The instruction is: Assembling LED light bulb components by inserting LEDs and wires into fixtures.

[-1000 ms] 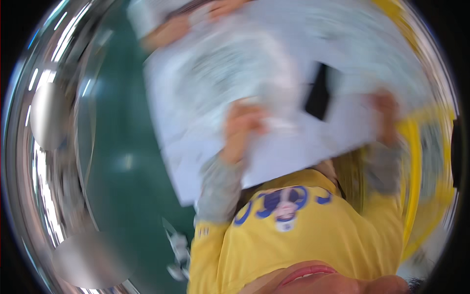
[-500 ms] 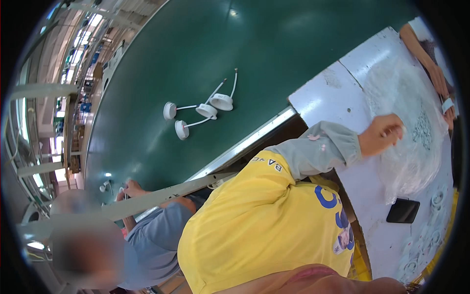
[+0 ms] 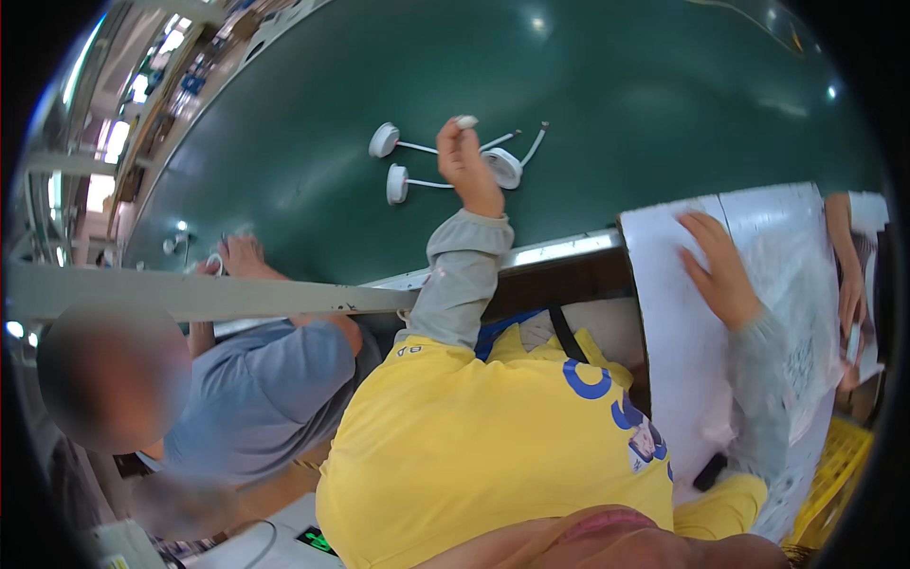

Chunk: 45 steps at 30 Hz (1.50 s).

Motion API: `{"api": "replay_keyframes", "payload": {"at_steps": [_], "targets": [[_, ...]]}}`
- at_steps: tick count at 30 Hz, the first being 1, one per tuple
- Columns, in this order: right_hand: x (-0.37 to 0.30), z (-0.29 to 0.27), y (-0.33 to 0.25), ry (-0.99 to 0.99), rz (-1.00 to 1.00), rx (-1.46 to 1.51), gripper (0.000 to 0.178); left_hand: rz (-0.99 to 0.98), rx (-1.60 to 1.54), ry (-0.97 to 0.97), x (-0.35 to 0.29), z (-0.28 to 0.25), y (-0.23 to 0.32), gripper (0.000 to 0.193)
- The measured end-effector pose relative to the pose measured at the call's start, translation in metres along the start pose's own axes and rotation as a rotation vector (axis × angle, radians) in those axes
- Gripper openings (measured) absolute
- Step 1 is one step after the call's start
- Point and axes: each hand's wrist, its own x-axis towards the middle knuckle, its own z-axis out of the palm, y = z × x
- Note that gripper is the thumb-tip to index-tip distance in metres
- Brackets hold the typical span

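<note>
My left hand (image 3: pixel 468 171) is above the green table, fingers bent together; a small white tip shows at the fingertips, and I cannot tell whether it is a held piece or a finger cover. Round white caps with cords lie about it: one cap (image 3: pixel 384 140) and a lower cap (image 3: pixel 396 184) to its left, another cap (image 3: pixel 502 168) just right of it. The hand hides part of the group. My right hand (image 3: pixel 722 270) is over the white board (image 3: pixel 668 313), thumb and fingers apart, holding nothing. Beside it lies a clear plastic bag (image 3: pixel 801 284).
A co-worker in a grey-blue shirt (image 3: pixel 275 379) sits at the left, hands at the green table (image 3: pixel 664 76). Another person's hand (image 3: pixel 851 294) is at the far right. A yellow crate (image 3: pixel 834 474) stands lower right. A black object (image 3: pixel 709 471) lies partly under my right arm.
My left hand has moved from above the plastic bag leftward to the white caps. My right hand and forearm have come into view over the white board. The view has shifted.
</note>
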Motion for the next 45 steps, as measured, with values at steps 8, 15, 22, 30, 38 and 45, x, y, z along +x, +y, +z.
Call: {"api": "replay_keyframes", "payload": {"at_steps": [8, 15, 22, 30, 38, 45], "targets": [[0.196, 0.158, 0.039, -0.090, -0.219, -0.258, 0.066, 0.283, 0.644, 0.372, 0.047, -0.096, -0.005, 0.023], [0.223, 0.209, 0.009, -0.319, -0.281, -0.113, 0.061, 0.255, 0.898, 0.444, 0.049, -0.121, -0.005, 0.034], [0.219, 0.170, 0.018, -0.394, -0.380, -0.291, 0.022, 0.140, 1.101, 0.313, 0.084, -0.147, -0.031, 0.060], [0.134, 0.009, 0.262, -0.062, 0.002, -0.426, 0.029, -0.104, 1.048, 0.184, 0.101, -0.147, -0.043, 0.053], [-0.042, -0.105, 0.509, -0.204, 0.798, -0.720, 0.034, -0.275, 0.768, -0.143, 0.095, -0.102, -0.079, 0.020], [0.092, -0.058, 0.259, -0.047, 0.417, -0.935, 0.049, -0.541, 0.495, -0.559, 0.056, 0.002, -0.088, 0.015]]}}
